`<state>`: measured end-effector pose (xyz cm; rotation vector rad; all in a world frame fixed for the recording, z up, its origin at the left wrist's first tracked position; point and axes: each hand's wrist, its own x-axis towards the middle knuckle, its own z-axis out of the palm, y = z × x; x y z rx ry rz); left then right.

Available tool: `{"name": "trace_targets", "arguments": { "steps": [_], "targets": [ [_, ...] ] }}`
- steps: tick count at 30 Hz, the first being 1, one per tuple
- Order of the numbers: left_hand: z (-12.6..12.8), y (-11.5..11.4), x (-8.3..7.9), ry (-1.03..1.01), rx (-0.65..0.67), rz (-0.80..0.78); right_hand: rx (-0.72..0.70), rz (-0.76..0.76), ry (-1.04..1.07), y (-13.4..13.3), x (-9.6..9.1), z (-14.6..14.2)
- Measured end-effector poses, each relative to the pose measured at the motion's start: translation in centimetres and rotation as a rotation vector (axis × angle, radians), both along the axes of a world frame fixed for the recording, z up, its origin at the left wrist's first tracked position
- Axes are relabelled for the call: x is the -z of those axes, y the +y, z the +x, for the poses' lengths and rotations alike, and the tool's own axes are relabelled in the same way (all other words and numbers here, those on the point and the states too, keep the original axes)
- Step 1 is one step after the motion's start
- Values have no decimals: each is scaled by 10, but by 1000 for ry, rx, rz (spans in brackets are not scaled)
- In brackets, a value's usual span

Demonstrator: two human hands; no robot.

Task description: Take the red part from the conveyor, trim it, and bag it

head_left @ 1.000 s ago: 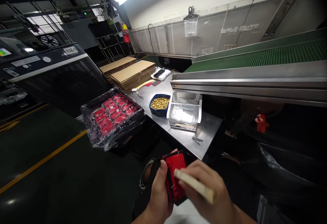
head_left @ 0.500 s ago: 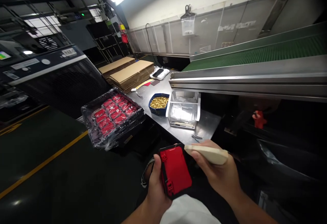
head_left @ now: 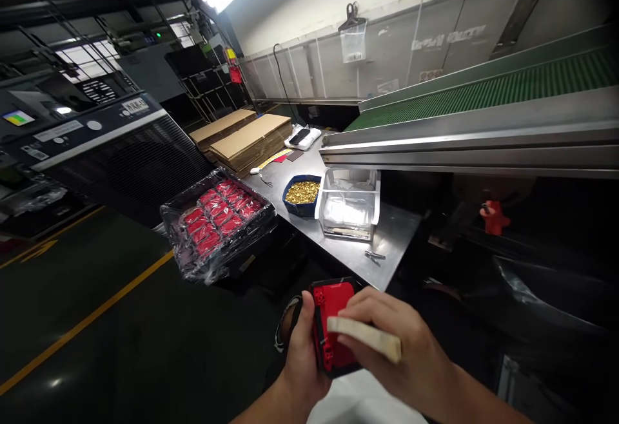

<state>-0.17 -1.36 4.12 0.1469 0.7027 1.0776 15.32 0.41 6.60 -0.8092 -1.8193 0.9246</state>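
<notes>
- The left hand [head_left: 302,353] grips a red plastic part in a black frame [head_left: 333,330], fingers wrapped round its left edge and back, low in the near centre of the view.
- The right hand [head_left: 399,353] pinches a pale flat wooden stick [head_left: 365,338], fingers closed on it, and lays it across the red part's face.
- Beyond the hands stands a steel table [head_left: 391,234].
- On the table sit a blue bowl of small brass pieces [head_left: 302,194], a clear plastic bin [head_left: 349,205] just right of it, and metal tweezers [head_left: 374,256] near the table's near edge.
- To the left, a black tray of red parts wrapped in clear film [head_left: 220,221] rests beside the table.
- Flat cardboard sheets [head_left: 246,135] lie at the far end.
- A green conveyor belt [head_left: 507,86] runs along the right.
</notes>
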Motion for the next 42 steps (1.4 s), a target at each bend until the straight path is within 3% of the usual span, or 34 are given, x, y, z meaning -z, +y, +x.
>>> {"name": "trace_targets", "arguments": {
  "steps": [6, 8, 10, 13, 15, 18, 20, 23, 26, 29, 32, 34, 36, 38, 42],
  "targets": [
    [-3, 1, 6, 54, 11, 8, -3, -39, 1, -4, 7, -7],
    [-5, 3, 5, 63, -22, 27, 163, -113, 44, 2, 10, 1],
    [-6, 4, 2, 93, -49, 35, 430, -251, 72, 19, 21, 16],
    [-7, 6, -2, 121, -25, 8, 778, -385, -61, 63, 59, 47],
    [-6, 6, -4, 88, -21, 23, 902, -433, -199, 97, 93, 66],
    [-4, 5, -5, 36, -31, 58, 948, -511, -306, 135, 137, 87],
    [-3, 4, -6, 25, -29, 68, 942, -544, -359, 149, 152, 94],
    [-3, 3, -6, 37, -20, 81, 940, -535, -421, 161, 157, 97],
    [-6, 2, -4, 98, 17, 79, 983, -487, -417, 167, 148, 95],
    [-11, 2, -2, 370, -7, 248, 1029, -481, -339, 156, 130, 88],
    [-14, 1, -3, 712, -99, 473, 888, -499, -229, 115, 102, 68],
    [-15, 1, -5, 805, -130, 512, 579, -541, -111, 77, 79, 49],
    [-15, 2, -7, 850, -125, 524, 165, -612, 148, 41, 56, 32],
    [-16, 2, -8, 901, -101, 569, -57, -631, 310, 16, 37, 22],
    [-19, 1, -7, 981, -34, 674, -136, -600, 358, 1, 20, 20]
  ]
}}
